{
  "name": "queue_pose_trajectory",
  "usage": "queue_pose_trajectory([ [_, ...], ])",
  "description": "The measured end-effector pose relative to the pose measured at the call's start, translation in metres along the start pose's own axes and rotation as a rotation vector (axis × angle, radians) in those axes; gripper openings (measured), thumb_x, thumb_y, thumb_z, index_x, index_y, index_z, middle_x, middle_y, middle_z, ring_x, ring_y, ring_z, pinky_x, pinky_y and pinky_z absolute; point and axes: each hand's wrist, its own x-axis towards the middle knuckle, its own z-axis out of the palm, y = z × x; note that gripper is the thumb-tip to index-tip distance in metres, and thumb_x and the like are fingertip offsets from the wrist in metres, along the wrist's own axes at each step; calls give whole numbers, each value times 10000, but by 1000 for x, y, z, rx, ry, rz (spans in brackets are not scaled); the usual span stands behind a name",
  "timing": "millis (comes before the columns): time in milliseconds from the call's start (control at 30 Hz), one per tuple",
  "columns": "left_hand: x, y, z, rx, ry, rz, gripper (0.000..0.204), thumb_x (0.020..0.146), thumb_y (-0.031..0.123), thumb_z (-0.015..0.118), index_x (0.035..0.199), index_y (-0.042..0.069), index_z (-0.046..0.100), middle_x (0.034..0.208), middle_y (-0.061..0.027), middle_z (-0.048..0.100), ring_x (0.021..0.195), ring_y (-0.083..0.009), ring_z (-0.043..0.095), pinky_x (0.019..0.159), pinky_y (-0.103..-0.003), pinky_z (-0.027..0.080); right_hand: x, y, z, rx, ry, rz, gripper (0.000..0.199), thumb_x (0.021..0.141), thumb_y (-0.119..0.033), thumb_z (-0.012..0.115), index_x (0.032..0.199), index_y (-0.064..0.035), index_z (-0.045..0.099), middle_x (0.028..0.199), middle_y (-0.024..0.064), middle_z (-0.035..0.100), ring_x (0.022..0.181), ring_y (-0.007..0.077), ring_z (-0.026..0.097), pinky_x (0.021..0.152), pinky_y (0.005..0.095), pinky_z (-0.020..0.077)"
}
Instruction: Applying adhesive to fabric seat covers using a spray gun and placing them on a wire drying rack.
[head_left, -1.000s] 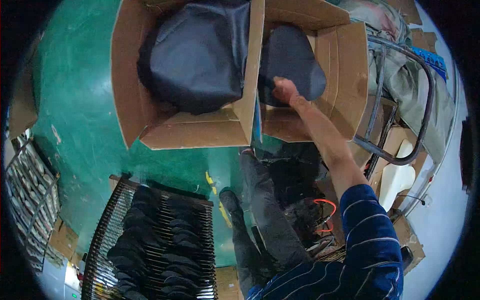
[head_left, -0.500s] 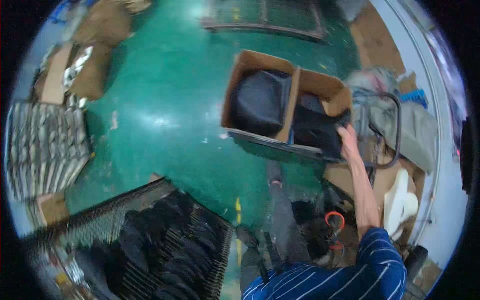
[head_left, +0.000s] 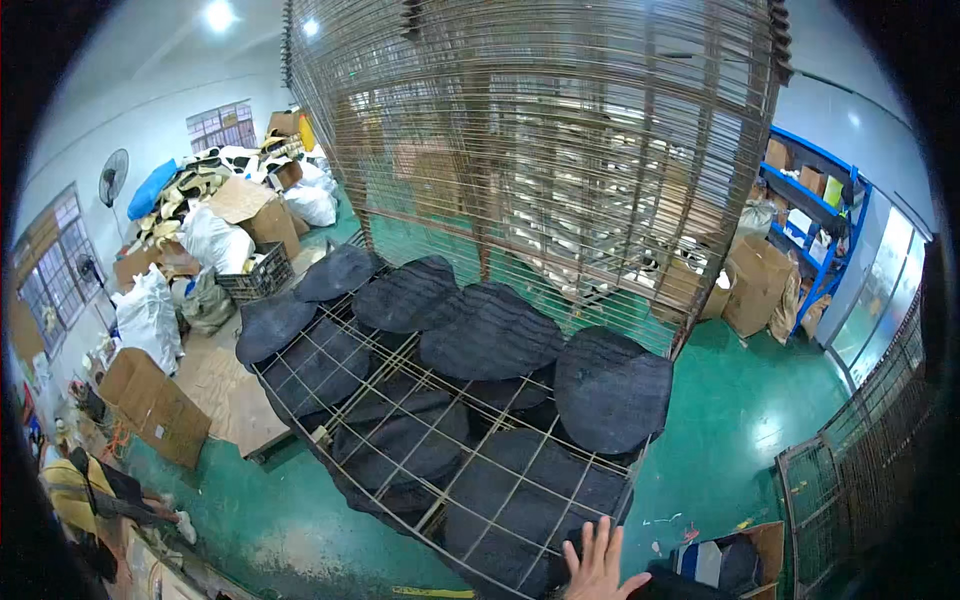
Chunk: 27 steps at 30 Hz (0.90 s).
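Note:
My left hand [head_left: 597, 568] comes in at the lower edge with its fingers spread, palm turned away from me. It is by the near right corner of a metal wire grid rack [head_left: 400, 427]; I cannot tell whether it touches. Several black, rounded, flat textile-like pieces lie on and under the bars, among them a piece [head_left: 612, 392] at the right corner and a ribbed piece [head_left: 490, 335] at the far side. My right hand is out of view. Right of my left hand is a cardboard box [head_left: 768, 550] with dark material inside.
A tall wire rack [head_left: 560, 150] stands behind the grid. Another wire rack [head_left: 860, 480] is at the right. Blue shelving [head_left: 815, 240] holds boxes. At the left are white sacks [head_left: 148, 322], a cardboard box [head_left: 155, 405] and a black crate [head_left: 255, 275].
The view has swung up from the floor to the racks. My right hand, earlier at the divided cardboard box with black pieces, has left the picture; my left hand has come in.

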Motion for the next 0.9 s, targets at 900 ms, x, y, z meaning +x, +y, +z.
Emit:
queue_pose_trajectory([
  [900,-72,-46,-180,-946,-804,145,752,1025,521,547,1490,-55,413,1508,-234,379,1388,-412,355,1176,-531,268,-221,-104,138,1151,739,-340,484,938,-305,691,1332,-82,519,1305,135,591,1095,283,625,935,414,529],
])
